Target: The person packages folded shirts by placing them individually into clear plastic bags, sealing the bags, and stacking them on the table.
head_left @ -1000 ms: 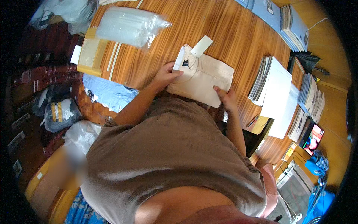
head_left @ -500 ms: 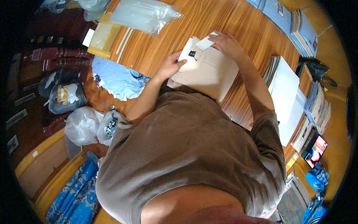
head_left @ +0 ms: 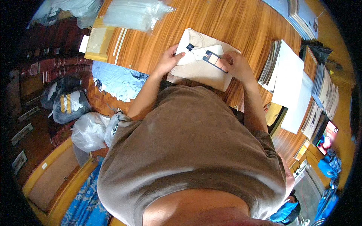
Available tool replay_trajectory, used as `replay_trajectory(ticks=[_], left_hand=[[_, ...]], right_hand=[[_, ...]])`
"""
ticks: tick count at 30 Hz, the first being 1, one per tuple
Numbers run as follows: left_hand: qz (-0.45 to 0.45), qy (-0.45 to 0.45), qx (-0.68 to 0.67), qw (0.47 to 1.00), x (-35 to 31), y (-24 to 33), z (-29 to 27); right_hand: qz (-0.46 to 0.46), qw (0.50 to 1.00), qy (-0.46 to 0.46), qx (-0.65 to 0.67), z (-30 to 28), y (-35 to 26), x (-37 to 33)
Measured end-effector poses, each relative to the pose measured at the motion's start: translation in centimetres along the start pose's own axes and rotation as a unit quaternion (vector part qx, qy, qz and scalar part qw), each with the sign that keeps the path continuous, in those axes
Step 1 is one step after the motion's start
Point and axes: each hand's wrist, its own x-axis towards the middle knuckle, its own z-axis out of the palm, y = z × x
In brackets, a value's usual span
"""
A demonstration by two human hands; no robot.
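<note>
A folded beige shirt [head_left: 200, 74] lies on the wooden table in front of me, its collar end toward the left. A small dark label [head_left: 190, 47] shows inside the collar. My left hand [head_left: 168, 61] is closed on the collar edge, thumb on top. In the fingers of my right hand [head_left: 238, 67] is a dark-bordered hang tag [head_left: 215, 61] with a pale middle, held over the shirt. A thin string runs near the collar. A white card-like piece [head_left: 215, 49] lies just behind the tag; I cannot tell whether it is joined to it.
Clear plastic sleeves [head_left: 134, 14] lie at the far left of the table, near a tape-covered box [head_left: 98, 44]. White sheets [head_left: 288, 81] and stacked folded shirts [head_left: 270, 62] stand to the right. An open drawer [head_left: 274, 114] shows by my right forearm. Stuffed plastic bags [head_left: 90, 130] sit at lower left.
My right hand has come nearer and lower over the shirt. The tag in it now shows a dark-bordered face where a white card showed before. My left hand stays at the collar.
</note>
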Motion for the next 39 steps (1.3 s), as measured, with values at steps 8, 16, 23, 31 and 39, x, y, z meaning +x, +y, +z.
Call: replay_trajectory(ticks=[8, 16, 23, 31, 39], left_hand=[[-0.005, -0.035, -0.030, 0.999, 0.3, 0.9, -0.4], [0.069, 0.063, 0.372, 0.923, -1.6, 7.7, 1.7], [0.337, -0.124, 0.578, 0.733, 1.9, 7.8, 3.9], [0.370, -0.148, 0.546, 0.736, 3.7, 6.1, 3.3], [0.354, -0.113, 0.483, 0.793, 3.8, 7.7, 2.4]], right_hand=[[-0.217, 0.967, 0.097, -0.091, 2.4, 0.2, 3.1], [-0.124, 0.984, 0.048, -0.121, 0.7, -1.0, 2.2], [-0.036, 0.994, 0.090, -0.041, 0.4, -2.1, 0.5], [-0.197, 0.941, 0.241, -0.137, 5.6, -0.2, -0.5], [-0.050, 0.983, 0.024, 0.174, 0.6, 0.0, -0.5]])
